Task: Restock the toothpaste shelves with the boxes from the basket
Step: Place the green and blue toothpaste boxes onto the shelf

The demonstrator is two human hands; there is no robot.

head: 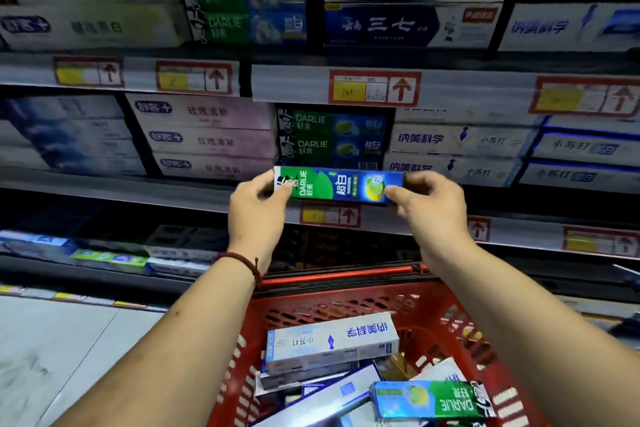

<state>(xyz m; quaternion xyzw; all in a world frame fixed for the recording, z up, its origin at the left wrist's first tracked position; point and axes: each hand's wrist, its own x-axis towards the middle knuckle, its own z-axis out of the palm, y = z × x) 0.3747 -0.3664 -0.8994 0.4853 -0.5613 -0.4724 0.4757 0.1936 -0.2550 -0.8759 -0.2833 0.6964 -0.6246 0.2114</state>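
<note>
Red plastic mesh forms the basket (346,303) right below you. It holds a loose pile of toothpaste boxes: a white and blue box (332,340) lies on top of the heap, and a green and blue Darlie box (427,399) lies at the near right. Your forearms reach forward over the basket, and a dark red cord bracelet (242,262) circles your left wrist.

Farther out, both hands hold one box between them, level and lengthwise. Your left hand (258,215) pinches the green end and your right hand (434,210) pinches the blue end, thumbs on the printed face. This held box (337,185) sits at the front edge of the middle shelf, just above a price label (330,215). You cannot tell whether it rests on the shelf.

Directly behind it stands a stack of matching Darlie boxes (332,139), with pale pink boxes (207,139) to its left and white boxes with blue lettering (457,146) to its right. Above, the upper shelf edge (294,87) carries red-framed labels with arrows, and dark blue boxes (398,0) are stacked on it.
</note>
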